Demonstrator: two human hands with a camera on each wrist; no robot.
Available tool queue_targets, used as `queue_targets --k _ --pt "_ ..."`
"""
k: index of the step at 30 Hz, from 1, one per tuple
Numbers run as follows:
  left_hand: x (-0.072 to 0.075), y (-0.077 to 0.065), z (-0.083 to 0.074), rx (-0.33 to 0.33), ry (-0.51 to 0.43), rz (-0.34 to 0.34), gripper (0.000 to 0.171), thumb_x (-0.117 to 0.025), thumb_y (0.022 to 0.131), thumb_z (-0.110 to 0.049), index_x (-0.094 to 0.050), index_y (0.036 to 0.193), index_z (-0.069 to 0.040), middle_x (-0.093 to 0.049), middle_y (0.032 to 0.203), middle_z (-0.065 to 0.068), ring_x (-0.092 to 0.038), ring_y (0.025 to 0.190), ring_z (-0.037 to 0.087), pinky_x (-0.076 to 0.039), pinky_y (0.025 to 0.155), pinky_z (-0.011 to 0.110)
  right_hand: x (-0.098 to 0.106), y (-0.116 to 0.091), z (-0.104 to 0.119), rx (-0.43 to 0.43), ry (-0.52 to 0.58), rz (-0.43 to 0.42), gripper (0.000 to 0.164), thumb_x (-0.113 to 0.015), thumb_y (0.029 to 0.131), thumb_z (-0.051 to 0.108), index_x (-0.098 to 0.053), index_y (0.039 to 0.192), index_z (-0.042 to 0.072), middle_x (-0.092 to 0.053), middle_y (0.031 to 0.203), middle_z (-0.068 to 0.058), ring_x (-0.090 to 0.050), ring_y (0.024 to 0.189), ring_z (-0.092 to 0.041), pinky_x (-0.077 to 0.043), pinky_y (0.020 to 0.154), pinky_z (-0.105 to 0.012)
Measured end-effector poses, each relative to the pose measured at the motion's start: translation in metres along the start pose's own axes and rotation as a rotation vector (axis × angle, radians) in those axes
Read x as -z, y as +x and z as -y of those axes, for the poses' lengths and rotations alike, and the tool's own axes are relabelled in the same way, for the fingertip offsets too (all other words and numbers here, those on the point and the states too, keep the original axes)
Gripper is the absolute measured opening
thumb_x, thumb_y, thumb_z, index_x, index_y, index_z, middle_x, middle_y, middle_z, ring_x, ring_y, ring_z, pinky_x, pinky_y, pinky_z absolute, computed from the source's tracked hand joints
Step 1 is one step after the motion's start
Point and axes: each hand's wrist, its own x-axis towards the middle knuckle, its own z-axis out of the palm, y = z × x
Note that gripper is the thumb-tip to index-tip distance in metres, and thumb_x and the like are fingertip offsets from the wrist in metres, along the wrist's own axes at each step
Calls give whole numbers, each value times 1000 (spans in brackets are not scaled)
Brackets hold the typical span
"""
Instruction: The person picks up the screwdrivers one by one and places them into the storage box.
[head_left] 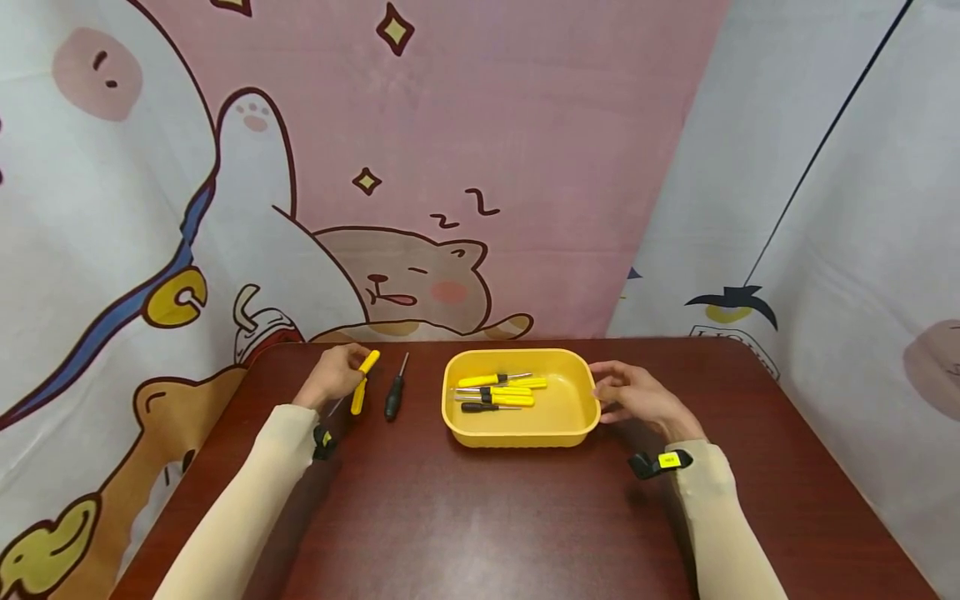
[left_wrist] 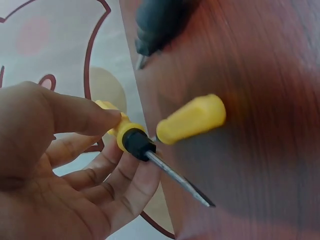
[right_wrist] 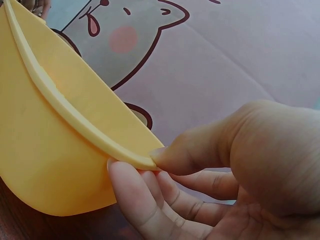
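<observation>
I see the left hand [head_left: 335,372] pinching a yellow-handled screwdriver [left_wrist: 132,137] between thumb and fingertips, the other fingers loosely bent beneath it; the tool is over the far left part of the table [head_left: 480,517], its blade angled down. A second yellow screwdriver [head_left: 358,398] sits just beside it, and from my views I can't quite tell whether the two touch, as the shaft of the second is mostly hidden. Near them a black screwdriver [head_left: 393,400] lies on the table, tip pointing away. The right hand [head_left: 641,396] is partly closed, thumb and fingers nipping the rim of a yellow bin [head_left: 517,439] at its right end; inside lie several more yellow-handled drivers [head_left: 512,401] and a small black one [head_left: 477,407]. I'd judge the pinched tool light and rigid, not fragile, its smooth plastic prone to roll, so I'd favour mid-handle over the narrow blade. The bin looks light and a little flexible, best held by its rim and liable to slide if shoved.
</observation>
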Motion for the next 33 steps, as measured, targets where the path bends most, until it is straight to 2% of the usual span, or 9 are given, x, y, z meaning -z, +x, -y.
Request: queue_targets --k 5,12,20,28,33 --pt "-2 -2 -7 -34 16 -1 51 -61 86 3 -60 138 -1 -64 117 26 -65 88 30 -59 69 31 0 -1 0 -2 3 1 55 -64 99 9 -43 149 5 -63 115 -23 -70 84 -26 -66 77 -40" --pt "-2 -4 -16 -73 32 4 50 -61 88 0 -60 138 -3 -64 115 24 -64 85 28 -59 68 32 1 0 0 -1 3 3 55 -64 99 9 -42 150 5 -63 114 -22 -70 84 -26 -66 77 -40" --pt "-5 -9 -28 -79 7 15 47 -63 91 -2 -61 137 -6 -64 112 20 -62 78 26 -57 63 29 0 0 -1 -1 7 2 55 -63 99 9 -43 150 5 -63 114 -22 -70 84 -26 -66 77 -41" --pt "-5 -13 -40 -113 1 14 45 -63 92 -3 -63 136 -8 -67 116 19 -63 91 28 -57 73 32 0 0 -1 -11 17 4 55 -64 98 9 -43 149 5 -63 115 -23 -70 84 -26 -66 77 -40" --pt "-4 -14 -48 -137 13 25 44 -63 92 -2 -63 136 -9 -67 114 19 -62 90 27 -54 72 31 -1 0 -1 -10 14 4 55 -64 98 8 -44 149 5 -63 115 -23 -70 85 -26 -66 76 -41"
